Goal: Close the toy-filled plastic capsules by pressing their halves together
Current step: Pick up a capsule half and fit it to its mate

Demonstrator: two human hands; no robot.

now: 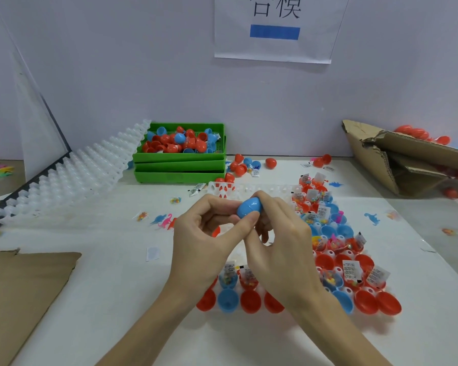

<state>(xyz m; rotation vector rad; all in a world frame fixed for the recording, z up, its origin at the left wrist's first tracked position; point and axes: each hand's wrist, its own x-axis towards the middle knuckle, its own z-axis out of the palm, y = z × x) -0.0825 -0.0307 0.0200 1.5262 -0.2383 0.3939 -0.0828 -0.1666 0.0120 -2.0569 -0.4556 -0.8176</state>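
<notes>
Above the white tray [251, 190] on the bench [117, 299], part of the tray's rows is hidden behind both hands. Left hand [204, 239] pinches the blue capsule [249, 207] from the left; right hand [280, 239] grips its right end, thumb across the front. Seam contact unclear.

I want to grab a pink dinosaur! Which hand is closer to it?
Left. The left hand is just right of the pink dinosaur, gripping the blue capsule. The right hand is farther right, beyond the left hand, gripping the capsule's other end.
</notes>
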